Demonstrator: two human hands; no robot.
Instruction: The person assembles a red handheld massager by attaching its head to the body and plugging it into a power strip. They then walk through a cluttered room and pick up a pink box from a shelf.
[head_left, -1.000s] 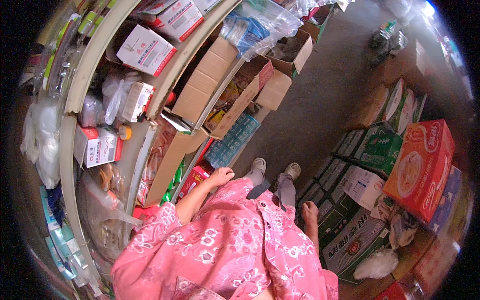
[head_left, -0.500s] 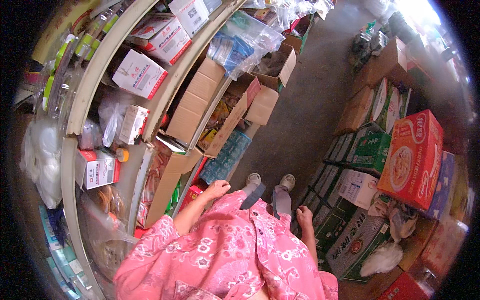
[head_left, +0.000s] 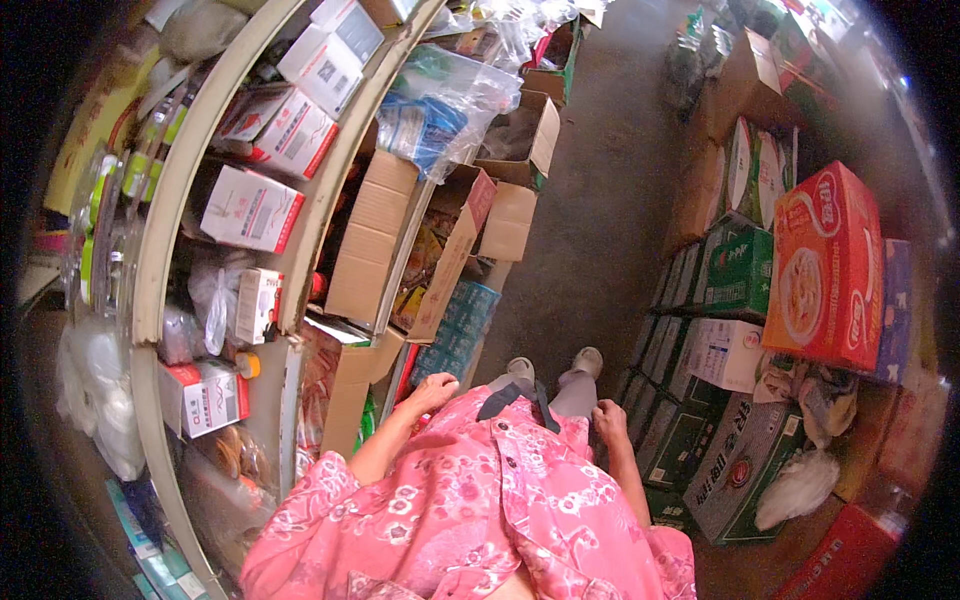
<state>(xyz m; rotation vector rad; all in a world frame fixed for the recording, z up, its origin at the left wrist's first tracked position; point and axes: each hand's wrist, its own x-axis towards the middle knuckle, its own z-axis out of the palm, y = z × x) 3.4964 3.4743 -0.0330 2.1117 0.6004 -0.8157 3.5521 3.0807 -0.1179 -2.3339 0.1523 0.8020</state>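
Observation:
My left hand [head_left: 433, 392] hangs beside the pink flowered shirt [head_left: 440, 490], its fingers loosely bent and nothing seen in it. Close beyond it, on the shelf side, is a teal patterned pack [head_left: 462, 325]. On the other side of my body, my right hand [head_left: 609, 421] hangs low with its fingers curled in, and no object shows in it. It is nearest to the stacked dark green cartons [head_left: 680, 435]. Neither hand touches any goods that I can see. A dark strap [head_left: 500, 400] lies across the shirt front.
Shelves on the left hold white-and-red boxes [head_left: 252, 208], plastic bags and an open brown carton [head_left: 440, 270]. A grey floor aisle [head_left: 610, 200] runs ahead. On the right, a large orange-red box [head_left: 825, 265] and a white bag [head_left: 797, 490] rest on stacked cartons.
The view has shifted: the shelves' upper goods now sit farther left and the right-hand cartons have also moved in the picture. Both hands stay low at my sides.

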